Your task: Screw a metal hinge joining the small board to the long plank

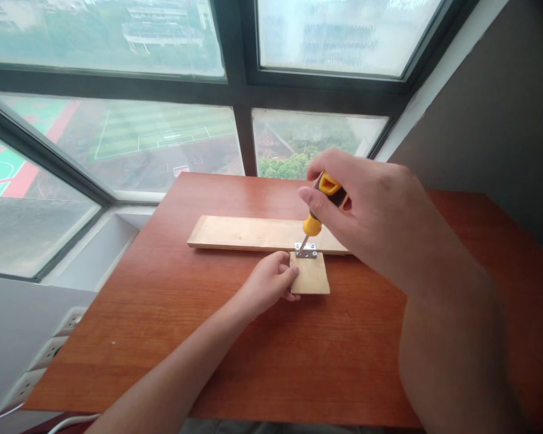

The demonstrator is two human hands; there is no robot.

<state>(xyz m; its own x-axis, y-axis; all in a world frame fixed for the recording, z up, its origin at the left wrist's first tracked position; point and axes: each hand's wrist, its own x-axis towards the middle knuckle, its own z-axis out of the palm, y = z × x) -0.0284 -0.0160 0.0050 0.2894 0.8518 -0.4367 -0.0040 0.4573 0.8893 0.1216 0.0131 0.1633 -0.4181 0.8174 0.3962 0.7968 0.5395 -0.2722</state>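
Note:
My right hand [366, 208] is closed around a yellow and black screwdriver [319, 208], held upright with its tip down on a small metal hinge [306, 251]. The hinge joins a long pale wooden board [244, 233] to a small square wooden piece [311, 276]. My left hand [269, 283] rests on the table with its fingers curled against the left edge of the small piece, holding it. Both boards lie flat on a reddish-brown wooden table [172, 337].
Large windows [163, 138] with dark frames stand just beyond the table's far edge. A grey wall [493, 120] runs along the right. White power strips [49, 355] and a white cable [67, 420] lie below the table's left edge.

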